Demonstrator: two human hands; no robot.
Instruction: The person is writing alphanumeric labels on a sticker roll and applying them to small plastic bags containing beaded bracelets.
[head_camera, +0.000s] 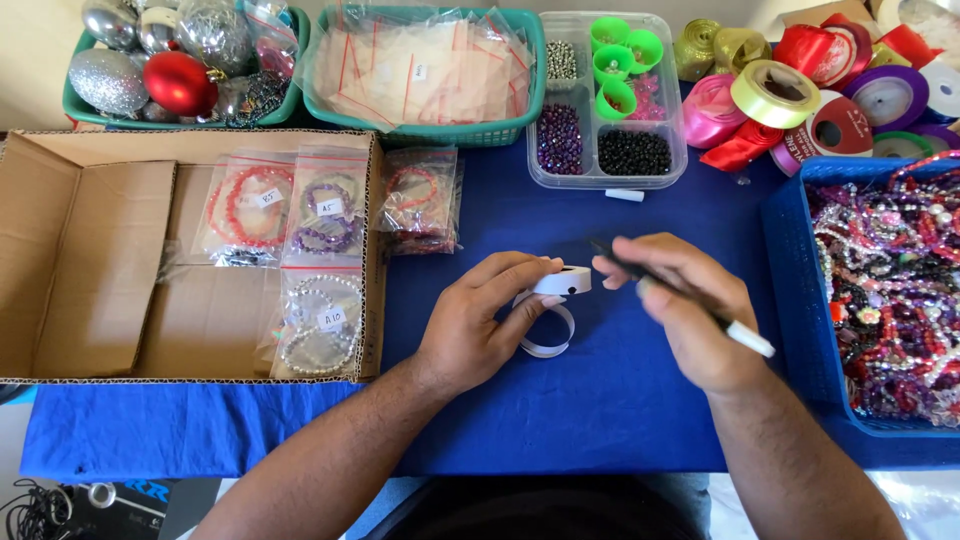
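My left hand (480, 320) pinches a strip of white sticker labels (560, 283); the strip curls in a loop (548, 340) on the blue tablecloth under my fingers. A white pen with a dark cap (690, 298) is in my right hand (690, 310), its dark tip close to the end of the strip. Both hands meet at the middle of the table.
An open cardboard box (90, 250) at left holds bagged bracelets (250, 205); another bag (420, 200) lies beside it. At the back: a green basket of baubles (170, 70), a basket of plastic bags (425, 70), a bead organiser (600, 110), ribbon spools (800, 90). A blue bin of beaded jewellery (890, 290) stands right.
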